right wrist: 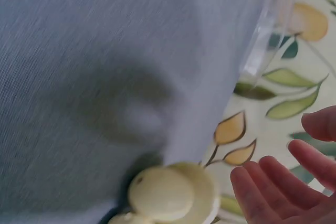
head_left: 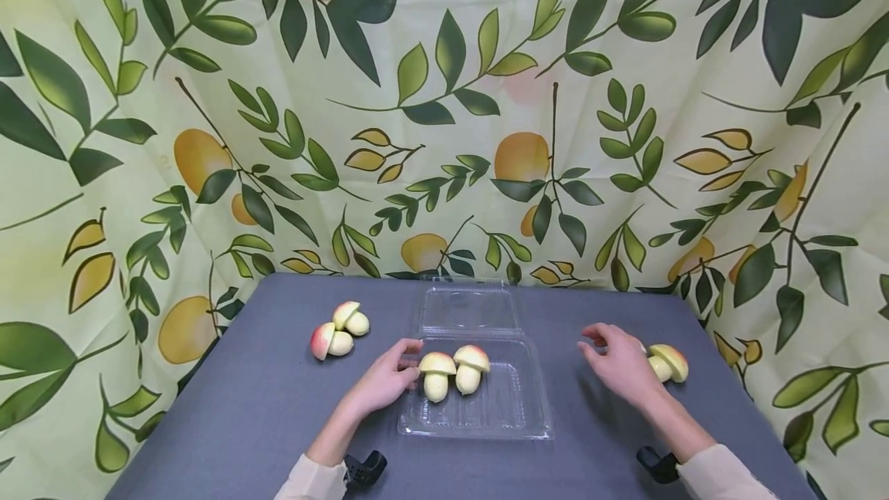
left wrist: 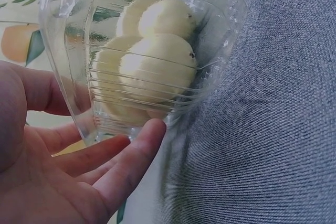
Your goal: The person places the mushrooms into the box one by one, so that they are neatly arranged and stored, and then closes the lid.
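Observation:
A clear plastic clamshell box (head_left: 510,427) lies with its lid (head_left: 472,307) folded back. Two mushroom-shaped pieces, pale with reddish caps, sit in its left half: one mushroom (head_left: 436,388) beside another mushroom (head_left: 468,381). My left hand (head_left: 389,375) is at the box's left side, relaxed fingertips (left wrist: 155,129) against the clear wall. Over the table right of the box, my right hand (head_left: 621,365) is held with fingers loosely bent and nothing between them. Close behind it lies a mushroom (head_left: 670,363); the right wrist view shows this mushroom (right wrist: 163,195) and part of another below it.
Left of the box, two more mushrooms lie together, a front mushroom (head_left: 332,340) and a back mushroom (head_left: 351,318). The dark grey table (head_left: 257,400) ends at a leaf-patterned cloth (head_left: 458,176) that rises behind and at both sides.

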Demonstrator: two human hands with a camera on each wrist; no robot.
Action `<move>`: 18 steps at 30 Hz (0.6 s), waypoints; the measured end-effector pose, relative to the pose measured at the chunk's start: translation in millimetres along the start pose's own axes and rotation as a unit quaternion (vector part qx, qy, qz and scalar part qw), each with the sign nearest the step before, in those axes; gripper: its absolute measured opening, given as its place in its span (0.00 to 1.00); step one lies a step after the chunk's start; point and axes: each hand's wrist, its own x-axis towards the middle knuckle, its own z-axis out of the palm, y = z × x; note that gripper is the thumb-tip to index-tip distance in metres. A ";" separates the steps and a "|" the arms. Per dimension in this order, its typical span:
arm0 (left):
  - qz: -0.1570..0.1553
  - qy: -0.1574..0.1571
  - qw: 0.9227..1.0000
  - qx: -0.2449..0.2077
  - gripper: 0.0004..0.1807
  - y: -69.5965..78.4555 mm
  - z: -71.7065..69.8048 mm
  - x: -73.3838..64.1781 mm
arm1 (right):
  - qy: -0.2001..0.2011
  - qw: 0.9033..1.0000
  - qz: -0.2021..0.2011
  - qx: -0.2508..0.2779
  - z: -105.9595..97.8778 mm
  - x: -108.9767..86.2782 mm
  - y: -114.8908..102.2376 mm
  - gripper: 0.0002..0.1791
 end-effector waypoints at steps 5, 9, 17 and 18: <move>-0.002 0.002 1.000 -0.016 0.25 0.8 0.1 -1.6 | 0.021 0.999 0.003 -0.024 -9.3 0.9 25.2 0.17; 0.001 0.000 1.000 -0.018 0.25 0.4 -0.3 -1.7 | 0.039 0.999 0.012 -0.036 -15.4 0.4 39.3 0.18; 0.004 0.002 1.000 -0.012 0.25 0.9 -0.9 -2.4 | 0.038 0.997 0.039 -0.057 -24.0 1.7 57.3 0.19; 0.002 0.002 1.000 -0.012 0.25 1.2 -0.7 -2.7 | 0.036 0.997 0.043 -0.060 -24.8 2.1 59.8 0.20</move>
